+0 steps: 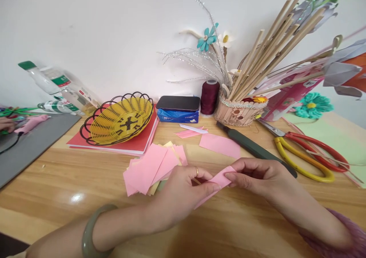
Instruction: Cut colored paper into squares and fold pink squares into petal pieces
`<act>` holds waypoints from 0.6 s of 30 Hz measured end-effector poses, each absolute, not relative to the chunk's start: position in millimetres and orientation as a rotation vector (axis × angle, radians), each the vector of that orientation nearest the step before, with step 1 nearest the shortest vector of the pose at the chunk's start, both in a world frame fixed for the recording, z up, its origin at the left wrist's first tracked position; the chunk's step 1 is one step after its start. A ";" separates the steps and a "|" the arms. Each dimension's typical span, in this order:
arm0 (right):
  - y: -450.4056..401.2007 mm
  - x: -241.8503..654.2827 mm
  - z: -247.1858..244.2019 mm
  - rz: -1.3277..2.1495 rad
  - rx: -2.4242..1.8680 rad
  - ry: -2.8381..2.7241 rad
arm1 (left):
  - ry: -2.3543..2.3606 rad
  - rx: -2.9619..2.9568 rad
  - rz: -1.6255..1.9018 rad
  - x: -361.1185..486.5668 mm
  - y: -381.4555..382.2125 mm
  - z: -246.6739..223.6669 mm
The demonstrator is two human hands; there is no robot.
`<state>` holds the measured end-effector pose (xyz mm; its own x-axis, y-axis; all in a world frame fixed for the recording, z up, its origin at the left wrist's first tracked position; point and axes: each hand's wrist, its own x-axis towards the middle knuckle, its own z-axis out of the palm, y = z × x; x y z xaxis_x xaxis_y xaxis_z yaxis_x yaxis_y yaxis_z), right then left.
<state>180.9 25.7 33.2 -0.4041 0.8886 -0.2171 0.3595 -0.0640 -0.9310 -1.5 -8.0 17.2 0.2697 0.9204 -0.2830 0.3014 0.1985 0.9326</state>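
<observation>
A narrow folded strip of pink paper (pixel 221 178) is pinched between both hands above the wooden table. My left hand (pixel 185 187), with a ring and a green bangle, grips its lower left part between thumb and fingers. At the upper right end, my right hand (pixel 257 176) pinches it with thumb and forefinger. A loose pile of pink paper pieces (pixel 150 166), with some yellow ones among them, lies just behind my left hand. Beyond my hands lie a single pink paper rectangle (pixel 220 144) and some thin folded paper strips (pixel 191 131).
A yellow woven basket (pixel 122 119) sits on red paper (pixel 137 146). Behind are a phone (pixel 178 103) on a blue tissue pack (pixel 177 116), maroon thread (pixel 210 98) and a stick-filled pot (pixel 240 111). Scissors (pixel 305 151) and a dark green tool (pixel 254 147) lie right. Another person's hand (pixel 7 124) shows far left.
</observation>
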 end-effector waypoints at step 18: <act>26.1 184.6 20.7 1.557 -1.343 -1.676 | 1.288 1.365 0.640 -1.6 -11.2 15.9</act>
